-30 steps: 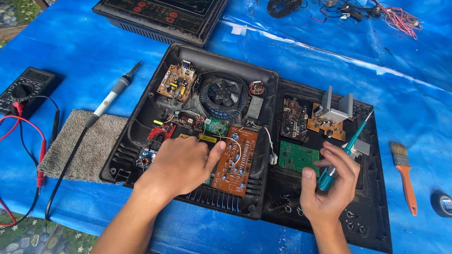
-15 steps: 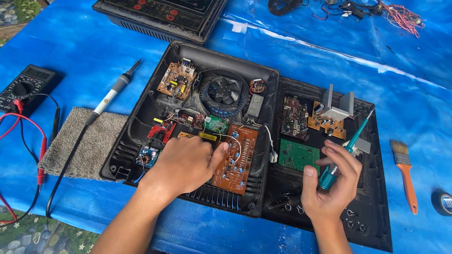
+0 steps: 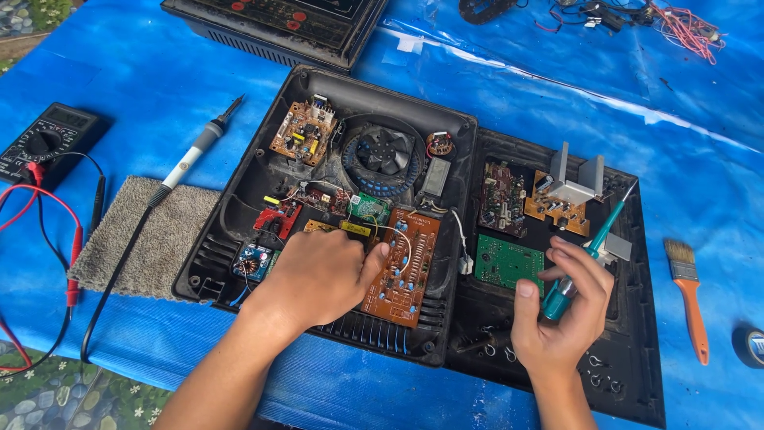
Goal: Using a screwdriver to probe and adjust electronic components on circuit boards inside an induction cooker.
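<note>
The left hand (image 3: 322, 275) lies open, palm down, inside the black open casing (image 3: 239, 207), fingertips touching the orange-brown circuit board (image 3: 406, 267) at its front. The right hand (image 3: 561, 314) grips a teal-handled screwdriver (image 3: 585, 259), tip raised, over the black panel (image 3: 637, 358) just beside a green board (image 3: 509, 263).

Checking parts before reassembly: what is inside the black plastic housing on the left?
Inside the black plastic housing: round black fan, orange-brown circuit board, small tan board, red module. The left hand covers whatever lies beneath it.
</note>
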